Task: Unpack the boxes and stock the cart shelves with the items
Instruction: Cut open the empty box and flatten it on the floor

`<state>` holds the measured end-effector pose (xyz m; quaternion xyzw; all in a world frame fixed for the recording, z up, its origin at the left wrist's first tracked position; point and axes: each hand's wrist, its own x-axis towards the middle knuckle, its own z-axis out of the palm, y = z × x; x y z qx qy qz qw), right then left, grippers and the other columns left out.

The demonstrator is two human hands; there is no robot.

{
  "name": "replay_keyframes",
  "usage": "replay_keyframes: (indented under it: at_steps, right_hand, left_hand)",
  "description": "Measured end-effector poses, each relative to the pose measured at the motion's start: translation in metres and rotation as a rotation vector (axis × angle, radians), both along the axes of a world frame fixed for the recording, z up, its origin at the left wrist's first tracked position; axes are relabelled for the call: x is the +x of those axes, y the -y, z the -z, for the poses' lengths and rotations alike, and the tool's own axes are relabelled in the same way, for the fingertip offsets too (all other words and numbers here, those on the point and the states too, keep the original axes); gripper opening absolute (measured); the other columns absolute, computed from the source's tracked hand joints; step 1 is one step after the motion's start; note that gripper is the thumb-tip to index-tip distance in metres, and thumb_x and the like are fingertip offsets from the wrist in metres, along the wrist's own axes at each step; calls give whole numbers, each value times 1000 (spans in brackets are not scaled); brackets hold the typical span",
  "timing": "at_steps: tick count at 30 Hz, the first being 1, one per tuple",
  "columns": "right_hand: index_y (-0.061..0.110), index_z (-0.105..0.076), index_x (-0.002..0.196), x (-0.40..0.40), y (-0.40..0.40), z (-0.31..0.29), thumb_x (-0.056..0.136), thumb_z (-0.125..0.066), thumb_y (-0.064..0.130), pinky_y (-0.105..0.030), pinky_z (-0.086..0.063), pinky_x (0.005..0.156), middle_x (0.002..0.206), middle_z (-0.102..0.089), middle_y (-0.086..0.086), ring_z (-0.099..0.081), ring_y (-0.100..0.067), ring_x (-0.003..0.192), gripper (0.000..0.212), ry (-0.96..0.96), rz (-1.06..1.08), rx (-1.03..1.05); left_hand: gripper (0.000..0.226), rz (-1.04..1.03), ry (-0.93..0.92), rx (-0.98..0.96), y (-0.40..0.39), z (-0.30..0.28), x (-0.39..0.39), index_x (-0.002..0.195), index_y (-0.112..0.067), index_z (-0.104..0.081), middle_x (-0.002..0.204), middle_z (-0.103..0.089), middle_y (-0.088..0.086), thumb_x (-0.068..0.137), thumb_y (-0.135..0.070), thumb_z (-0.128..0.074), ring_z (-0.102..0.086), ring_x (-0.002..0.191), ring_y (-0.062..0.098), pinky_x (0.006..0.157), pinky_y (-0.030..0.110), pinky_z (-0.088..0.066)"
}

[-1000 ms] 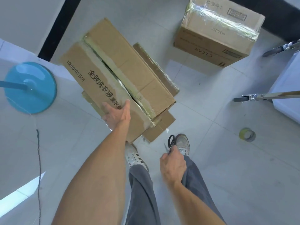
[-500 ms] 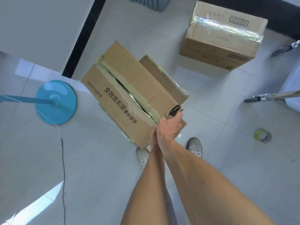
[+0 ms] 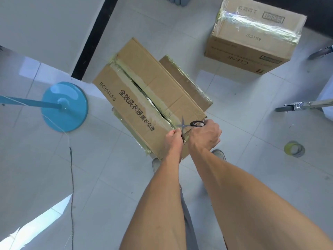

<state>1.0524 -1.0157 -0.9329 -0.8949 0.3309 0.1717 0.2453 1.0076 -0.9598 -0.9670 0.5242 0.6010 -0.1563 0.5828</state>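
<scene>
Black-handled scissors (image 3: 191, 125) are gripped in the right hand (image 3: 205, 135), blades parted over the taped seam at the near end of the cardboard box (image 3: 144, 101) on the floor. The box's near edge is pinched by the curled left hand (image 3: 173, 139).

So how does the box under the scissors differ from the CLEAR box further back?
The near box has its top tape seam split open along the middle, while the CLEAR box is taped shut. The near box sits on top of another carton; the CLEAR box stands alone on the floor. The near box has scissors, held in the right hand, at its seam; nothing touches the CLEAR box. Both are brown cardboard.
</scene>
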Motion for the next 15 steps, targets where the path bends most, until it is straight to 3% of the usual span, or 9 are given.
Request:
replay_keyframes:
  at_steps: [3, 9, 12, 15]
  right_hand:
    - [12, -69, 99, -9, 7, 4, 91, -54, 15, -38, -37, 93, 109, -56, -7, -46, -28, 109, 17, -95, -207, -72]
    - [15, -66, 105, -24, 1, -4, 91, -56, 25, -37, -34, 92, 114, -56, -7, -46, -28, 113, 20, -176, -314, -97]
    - [12, -68, 100, -32, 3, 0, 89, -58, 24, -35, -43, 78, 102, -64, -9, -56, -28, 94, 19, -229, -309, 51]
    - [18, -64, 110, -41, 9, 0, 84, -61, 27, -26, -37, 70, 96, -67, -4, -53, -22, 83, 27, -225, -199, 225]
  left_hand:
    - [26, 76, 9, -59, -1, -4, 3, 73, -18, -56, 51, -48, -6, 98, -26, -51, -40, 49, 14, 46, 22, -31]
    - [21, 45, 30, -118, -8, -19, 15, 74, -13, -59, 57, -50, 1, 94, -8, -57, -40, 44, 8, 41, 17, -33]
    - [20, -10, 7, -172, -14, -22, 10, 74, -11, -60, 56, -51, 1, 91, -2, -56, -40, 47, 10, 47, 19, -34]
    - [21, 0, -5, -209, -19, -24, 1, 76, -12, -62, 58, -54, 2, 91, 0, -54, -46, 48, 10, 54, 23, -43]
